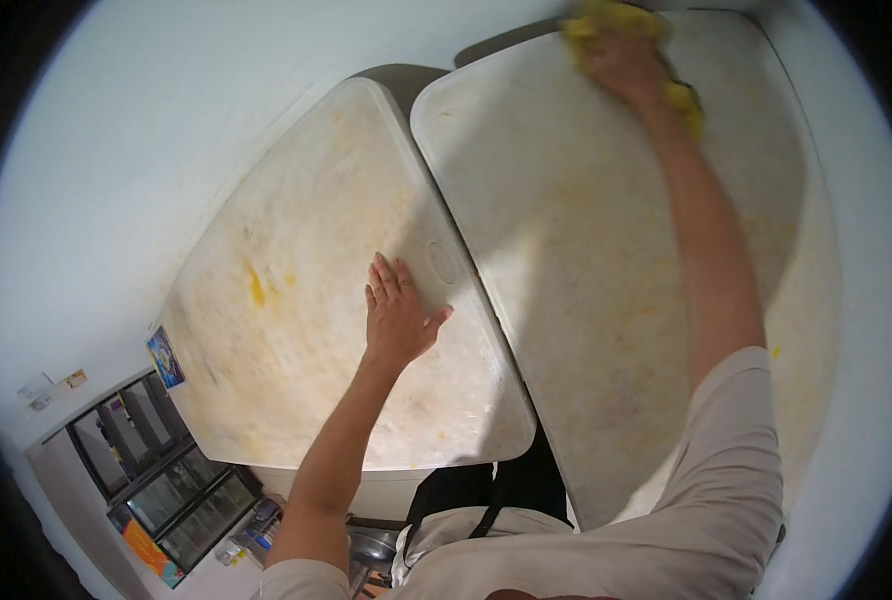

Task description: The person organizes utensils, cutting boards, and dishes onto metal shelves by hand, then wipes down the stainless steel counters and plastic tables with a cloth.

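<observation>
My left hand (398, 315) lies flat on the left table (306, 200), its fingers spread beside an oval mark in the top. At the far edge of the right table (586, 260), my right hand (626, 65) presses on a yellow cloth (611, 18), slightly smeared by motion. Part of the cloth hangs out past the wrist. Both tabletops are off-white and stained; a yellow smear (255, 285) marks the left one. My right fingers are partly hidden in the cloth.
A narrow gap separates the two tables. White walls (136, 130) run behind and to the right. At lower left stand a dark-framed glass cabinet (181, 490), a blue picture card (165, 357) by the table corner, and a metal bowl-like item (371, 548) below the edge.
</observation>
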Motion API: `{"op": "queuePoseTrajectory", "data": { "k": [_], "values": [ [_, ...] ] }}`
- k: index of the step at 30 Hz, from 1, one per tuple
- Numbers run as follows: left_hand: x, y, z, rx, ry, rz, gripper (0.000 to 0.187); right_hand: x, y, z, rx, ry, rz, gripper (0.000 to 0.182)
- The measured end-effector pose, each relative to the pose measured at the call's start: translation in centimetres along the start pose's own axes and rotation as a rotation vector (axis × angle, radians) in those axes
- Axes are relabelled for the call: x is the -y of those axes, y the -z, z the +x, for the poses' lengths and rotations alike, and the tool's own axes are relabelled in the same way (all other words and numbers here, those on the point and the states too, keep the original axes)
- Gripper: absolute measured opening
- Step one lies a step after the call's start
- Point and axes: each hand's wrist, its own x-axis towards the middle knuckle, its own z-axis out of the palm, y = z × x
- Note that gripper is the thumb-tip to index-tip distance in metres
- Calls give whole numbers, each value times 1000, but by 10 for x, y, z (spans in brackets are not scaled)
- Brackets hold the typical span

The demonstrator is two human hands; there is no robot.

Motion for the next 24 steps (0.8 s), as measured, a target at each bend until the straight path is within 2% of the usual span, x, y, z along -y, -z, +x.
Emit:
{"op": "queuePoseTrajectory", "data": {
  "k": [2, 3, 4, 6, 7, 9, 11, 12, 13, 14, 15, 18, 19, 22, 23, 24],
  "values": [
    [-3, 6, -4, 50, 24, 40, 106, 61, -22, -12, -276, 209, 120, 50],
    [-7, 9, -1, 62, 31, 57, 107, 78, -46, -17, -264, 303, 9, 54],
    [-8, 8, 2, 63, 27, 71, 107, 98, -18, -36, -130, 280, -70, 59],
    [-6, 6, 2, 75, 32, 113, 108, 71, -20, -38, -143, 242, 76, 62],
    [-8, 8, 2, 98, 44, 122, 109, 53, -11, -34, -111, 131, 53, 63],
    [-7, 7, 1, 108, 43, 138, 110, 2, 11, -31, -35, -82, 21, 64],
    [-5, 6, 5, 107, 39, 139, 110, -84, -23, -26, -214, -152, -57, 60],
    [-5, 6, 5, 109, 33, 134, 111, -105, 15, -34, 38, -352, -70, 54],
    [-5, 6, 4, 111, 28, 125, 111, -143, 15, -46, -63, -428, -236, 44],
    [-5, 7, 4, 107, 31, 118, 111, -203, 8, -56, 122, -478, -275, 40],
    [-6, 9, 3, 105, 29, 108, 111, -223, 27, -79, 58, -597, -445, 38],
    [-8, 11, 6, 122, 22, 101, 111, -342, 40, -135, 228, -763, -345, 47],
    [-8, 11, 7, 129, 27, 100, 111, -377, 19, -137, 201, -866, -313, 52],
    [-10, 14, 7, 103, 16, 139, 108, -350, 5, -106, 175, -979, -382, 73],
    [-9, 14, 5, 109, 20, 141, 109, -278, 38, -88, 141, -950, -203, 77],
    [-10, 13, 6, 111, 17, 144, 109, -266, 12, -75, 18, -793, -169, 77]
  ]
}}
